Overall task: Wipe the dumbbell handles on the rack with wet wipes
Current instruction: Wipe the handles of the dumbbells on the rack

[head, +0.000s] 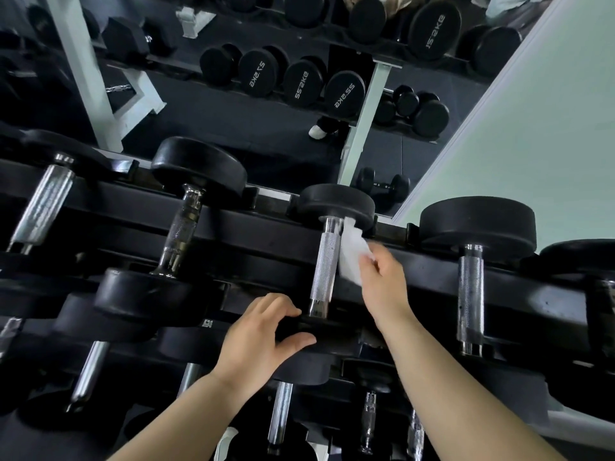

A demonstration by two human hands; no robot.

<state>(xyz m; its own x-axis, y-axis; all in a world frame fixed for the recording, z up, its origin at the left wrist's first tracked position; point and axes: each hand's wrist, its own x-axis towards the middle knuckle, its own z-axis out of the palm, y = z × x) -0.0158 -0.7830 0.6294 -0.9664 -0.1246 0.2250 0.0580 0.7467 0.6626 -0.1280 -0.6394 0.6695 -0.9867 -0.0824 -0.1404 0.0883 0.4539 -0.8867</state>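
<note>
The left hand (263,331), nearest, curls its fingers and thumb round the black near head (306,367) of one dumbbell, just below its handle (324,264). The right hand (382,277) pinches one white wet wipe (351,257), which touches that handle's right side. Four chrome handles show plainly on the top row of the rack (266,234).

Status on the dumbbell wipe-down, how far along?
Done: cannot tell; no handle looks visibly wet. In hand: right hand holds the wet wipe against the middle handle; left hand grips that dumbbell's near head. Left: possibly the handle to its right and lower-row handles.
</note>
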